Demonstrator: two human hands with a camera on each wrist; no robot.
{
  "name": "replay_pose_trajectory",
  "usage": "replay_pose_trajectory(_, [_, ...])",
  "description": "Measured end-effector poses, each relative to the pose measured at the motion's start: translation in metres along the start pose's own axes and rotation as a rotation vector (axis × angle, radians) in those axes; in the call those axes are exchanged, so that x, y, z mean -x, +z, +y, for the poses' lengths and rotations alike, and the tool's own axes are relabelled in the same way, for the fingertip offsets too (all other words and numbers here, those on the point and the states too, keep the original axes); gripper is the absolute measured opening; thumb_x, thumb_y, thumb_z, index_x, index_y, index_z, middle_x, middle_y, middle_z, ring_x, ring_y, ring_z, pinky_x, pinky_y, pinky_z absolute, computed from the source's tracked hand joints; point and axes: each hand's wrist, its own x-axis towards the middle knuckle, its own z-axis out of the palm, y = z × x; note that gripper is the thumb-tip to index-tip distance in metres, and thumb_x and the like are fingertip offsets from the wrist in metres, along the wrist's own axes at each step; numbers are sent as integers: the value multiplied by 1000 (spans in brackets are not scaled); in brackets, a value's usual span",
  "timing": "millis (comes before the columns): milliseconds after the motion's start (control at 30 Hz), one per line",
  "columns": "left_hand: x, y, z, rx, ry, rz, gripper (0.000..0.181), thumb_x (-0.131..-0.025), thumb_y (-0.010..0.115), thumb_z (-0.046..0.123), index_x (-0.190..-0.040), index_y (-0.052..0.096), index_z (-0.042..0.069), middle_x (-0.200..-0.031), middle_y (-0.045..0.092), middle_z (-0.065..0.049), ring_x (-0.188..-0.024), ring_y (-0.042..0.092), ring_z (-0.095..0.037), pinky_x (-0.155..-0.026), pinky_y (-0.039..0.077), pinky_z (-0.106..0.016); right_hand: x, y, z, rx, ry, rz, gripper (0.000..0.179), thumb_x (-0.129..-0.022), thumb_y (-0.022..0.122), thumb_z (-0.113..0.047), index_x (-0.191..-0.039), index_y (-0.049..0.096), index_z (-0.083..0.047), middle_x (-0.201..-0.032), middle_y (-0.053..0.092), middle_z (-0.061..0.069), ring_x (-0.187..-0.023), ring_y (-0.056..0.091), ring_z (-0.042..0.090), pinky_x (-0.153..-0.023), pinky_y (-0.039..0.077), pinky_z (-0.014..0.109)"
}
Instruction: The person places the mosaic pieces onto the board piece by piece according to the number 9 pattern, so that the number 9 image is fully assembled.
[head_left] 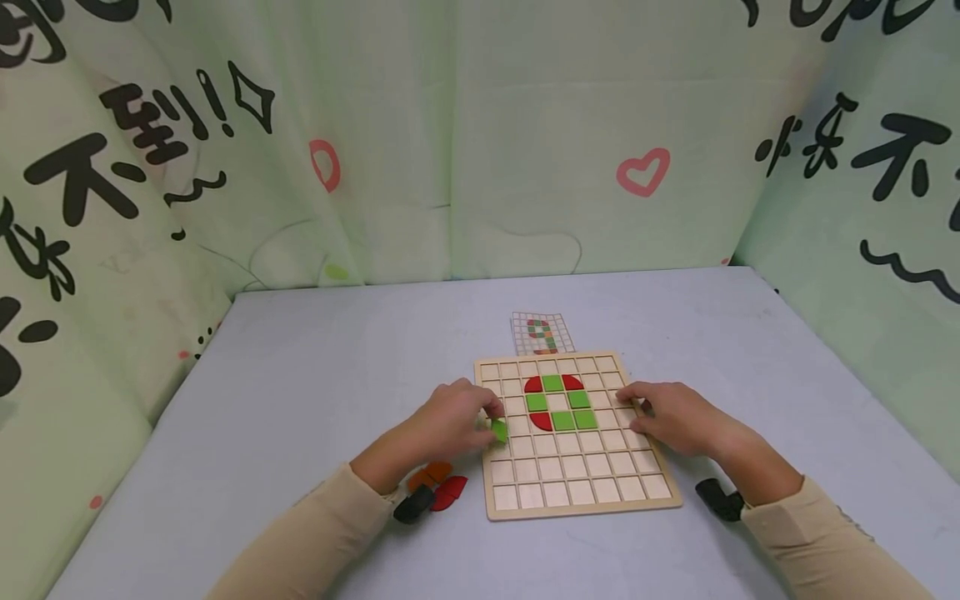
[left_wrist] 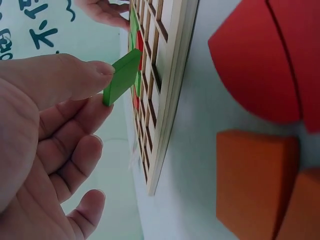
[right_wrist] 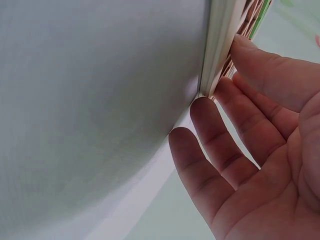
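Note:
In the head view, a wooden grid board (head_left: 585, 509) lies on the table, with green square tiles (head_left: 562, 420) and red quarter-round tiles (head_left: 542, 421) forming a ring in its cells. My left hand (head_left: 448, 421) pinches a green square tile (left_wrist: 122, 77) between thumb and index finger, above the board's left edge. The left wrist view shows that tile tilted and apart from the grid. At the opposite edge, my right hand (head_left: 681, 417) touches the board's rim with extended fingers (right_wrist: 235, 115). The right thumb lies against the board's edge in the right wrist view.
A printed grid card (head_left: 522, 333) with a coloured pattern lies behind the board, partly covered by it. Loose red pieces (head_left: 450, 492) and orange pieces (head_left: 429, 475) lie near my left wrist. Green curtains (head_left: 525, 167) with black writing surround the white table (head_left: 337, 350).

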Motion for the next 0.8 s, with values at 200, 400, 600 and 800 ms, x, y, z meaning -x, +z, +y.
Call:
replay_pose_trajectory(200, [-5,4,5,22,40,10,15,-88,76,19,-102,72,15,-96,66,9,-94,51,-13,-82,44,-30,0,0,-1,-3,1,-2,41,-90,71,-10,-129,61,1,-109,65,14,-96,58,30,-83,48,48])
replay_pose_trajectory(400, [-10,9,11,14,100,30,15,-89,75,18,-103,72,14,-99,68,8,-97,53,-14,-91,43,-36,0,0,-1,1,5,-1,41,-91,71,-11,-129,61,1,-109,65,15,-97,59,31,-84,48,49])
replay_pose_trajectory(600, [-17,13,21,3,128,29,14,-89,75,19,-102,72,15,-99,69,8,-97,55,-15,-92,42,-36,0,1,-1,0,3,0,40,-91,71,-10,-128,61,1,-108,65,14,-96,58,30,-83,48,48])
replay_pose_trajectory(800, [-24,17,29,18,114,7,14,-90,74,20,-104,74,18,-95,67,14,-97,54,-11,-90,41,-32,0,0,-1,-1,7,-3,41,-91,71,-11,-129,61,1,-108,65,14,-96,58,30,-83,48,48])
